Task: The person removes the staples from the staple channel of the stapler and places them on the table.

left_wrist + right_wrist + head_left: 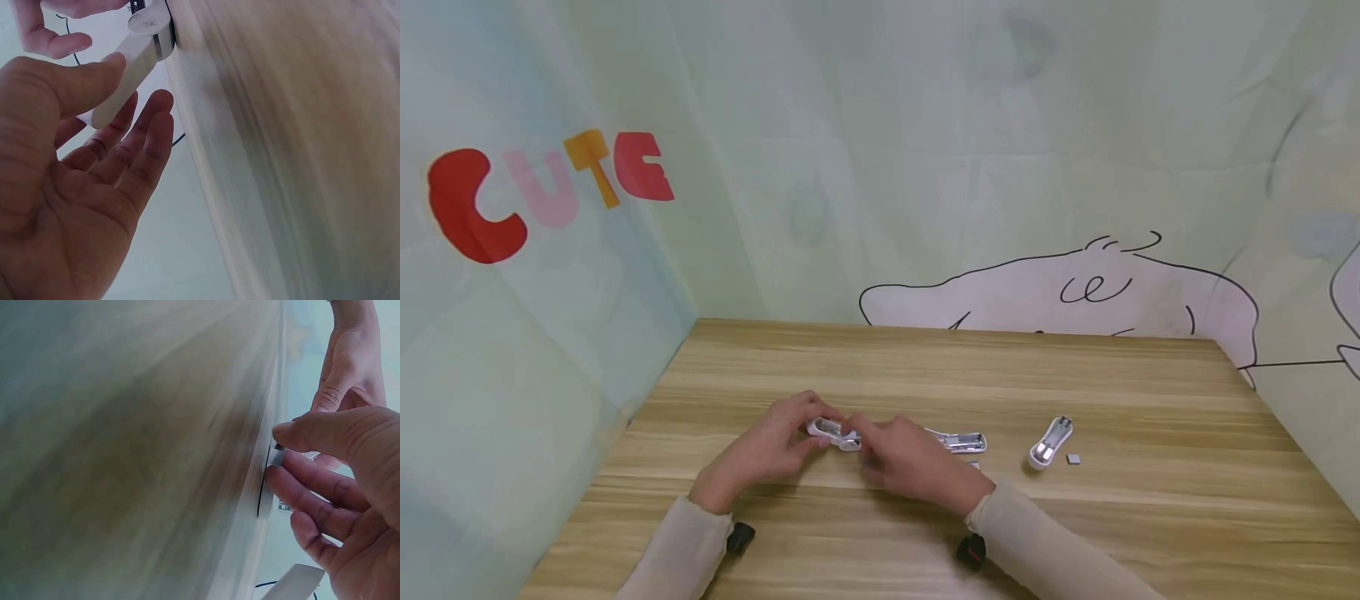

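Observation:
In the head view my left hand (775, 442) holds the left end of a small white bone-shaped device with a clear window (829, 429). The left wrist view shows the thumb along the white device (134, 69), with several fingers spread below it. My right hand (917, 462) is at the device's right end, fingers bent. In the right wrist view, its thumb and fingers pinch a small grey piece (275, 456), mostly covered by the fingertips. A second white device (966, 442), with metal showing inside, lies just beyond the right hand, which hides its left part.
Farther right on the wooden table (880, 358) lies a third white device (1051, 442), tilted, beside a small grey square (1073, 459). Another small grey square (973, 464) is partly hidden by the right hand. Printed cloth walls (880, 167) stand behind and at the sides.

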The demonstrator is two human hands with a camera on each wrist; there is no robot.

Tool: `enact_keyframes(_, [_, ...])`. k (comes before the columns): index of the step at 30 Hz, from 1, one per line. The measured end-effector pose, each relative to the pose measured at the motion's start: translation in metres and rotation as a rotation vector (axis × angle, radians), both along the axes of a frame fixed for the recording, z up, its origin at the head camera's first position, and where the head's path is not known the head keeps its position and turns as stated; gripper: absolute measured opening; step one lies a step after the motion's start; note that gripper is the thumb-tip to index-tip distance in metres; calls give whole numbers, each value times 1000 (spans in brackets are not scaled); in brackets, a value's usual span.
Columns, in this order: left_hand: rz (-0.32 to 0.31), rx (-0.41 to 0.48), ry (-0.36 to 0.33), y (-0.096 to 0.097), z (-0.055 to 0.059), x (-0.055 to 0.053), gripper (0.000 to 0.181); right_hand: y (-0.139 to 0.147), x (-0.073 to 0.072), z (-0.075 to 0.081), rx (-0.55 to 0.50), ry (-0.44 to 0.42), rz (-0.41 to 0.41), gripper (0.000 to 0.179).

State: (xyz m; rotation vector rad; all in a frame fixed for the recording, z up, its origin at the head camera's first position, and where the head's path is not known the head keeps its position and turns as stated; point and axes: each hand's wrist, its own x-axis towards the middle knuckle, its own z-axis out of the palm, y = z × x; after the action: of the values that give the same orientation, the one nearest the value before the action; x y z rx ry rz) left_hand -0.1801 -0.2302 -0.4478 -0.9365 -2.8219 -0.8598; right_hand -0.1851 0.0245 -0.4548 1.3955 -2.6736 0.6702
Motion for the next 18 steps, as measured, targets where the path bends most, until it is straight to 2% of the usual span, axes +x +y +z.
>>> enact_keyframes(6, [7,7,-36,1,0,-1,37,7,-1,1,-34,-28,-35,52])
enact_keyframes(11, [57,18,-70,3,1,0,59,22,-1,10,-121,-64,-85,46])
enact_keyframes(16, [125,44,-94,2,1,5,84,49,0,17,-179,19,-172,47])
enact_keyframes(18, [148,42,-82,0,1,7,91,62,1,18,-183,62,-210,50])
